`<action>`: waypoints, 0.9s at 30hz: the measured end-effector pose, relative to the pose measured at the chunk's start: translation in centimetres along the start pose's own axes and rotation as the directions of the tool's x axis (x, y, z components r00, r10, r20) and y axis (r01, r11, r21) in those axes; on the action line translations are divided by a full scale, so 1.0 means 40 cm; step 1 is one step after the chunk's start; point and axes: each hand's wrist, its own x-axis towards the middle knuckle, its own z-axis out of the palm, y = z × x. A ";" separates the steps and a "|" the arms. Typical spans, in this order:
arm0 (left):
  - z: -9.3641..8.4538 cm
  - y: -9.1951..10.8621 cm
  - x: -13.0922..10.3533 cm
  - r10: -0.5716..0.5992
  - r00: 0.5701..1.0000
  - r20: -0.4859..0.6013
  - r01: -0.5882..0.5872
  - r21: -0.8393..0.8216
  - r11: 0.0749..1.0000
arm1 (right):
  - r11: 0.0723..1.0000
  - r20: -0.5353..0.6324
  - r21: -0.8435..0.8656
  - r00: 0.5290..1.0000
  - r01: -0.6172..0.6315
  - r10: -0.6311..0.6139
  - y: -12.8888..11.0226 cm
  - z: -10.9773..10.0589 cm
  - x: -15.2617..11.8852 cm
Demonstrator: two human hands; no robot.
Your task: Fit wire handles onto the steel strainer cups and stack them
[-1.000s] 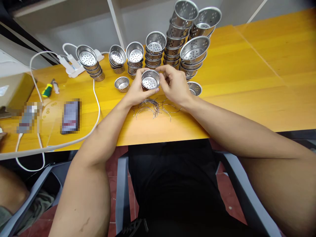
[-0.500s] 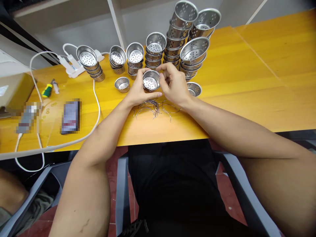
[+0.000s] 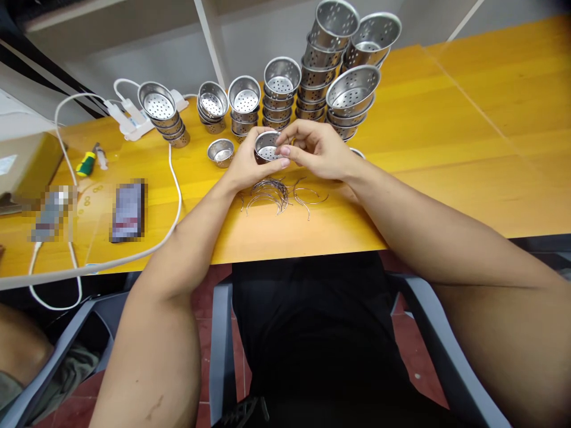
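Handling 1 perforated cup (image 3: 266,148): 2 hands (image 3: 246,161) (image 3: 322,150); box label (image 3: 6,164) illegible.

The right hand (image 3: 317,151) hides part of the held cup (image 3: 265,150) and most of a farther cup (image 3: 358,153); pixelation obscures a rectangular item (image 3: 128,211); the left edge cuts off a box (image 3: 33,166).

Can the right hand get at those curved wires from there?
Probably yes: the curved wires lie uncovered on the yellow tabletop, to the near side of the right hand, with nothing seen between them.
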 end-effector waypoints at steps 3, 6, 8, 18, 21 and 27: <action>0.009 -0.008 0.000 0.022 0.998 0.056 -0.019 -0.051 0.998 | 0.999 0.014 0.043 1.000 0.000 -0.001 0.018 -0.001 0.002; 0.019 -0.009 0.003 0.063 0.997 0.051 -0.061 -0.057 0.997 | 0.998 -0.012 0.061 1.000 -0.013 0.013 0.032 0.007 0.003; 0.022 -0.004 0.006 0.078 0.996 0.035 -0.076 -0.040 0.996 | 0.998 -0.022 0.051 0.999 -0.024 0.026 0.036 0.010 0.003; 0.012 0.011 0.018 0.122 0.992 0.027 -0.122 0.020 0.992 | 0.994 -0.064 -0.083 0.995 0.069 -0.074 -0.005 0.003 -0.009; 0.007 0.012 0.019 0.146 0.989 0.019 -0.147 0.035 0.989 | 0.994 -0.048 -0.093 0.997 0.059 -0.064 -0.022 -0.003 -0.016; -0.004 -0.022 0.014 0.144 0.989 -0.027 -0.141 0.094 0.986 | 0.998 -0.042 0.003 0.998 0.055 -0.055 -0.028 -0.018 -0.026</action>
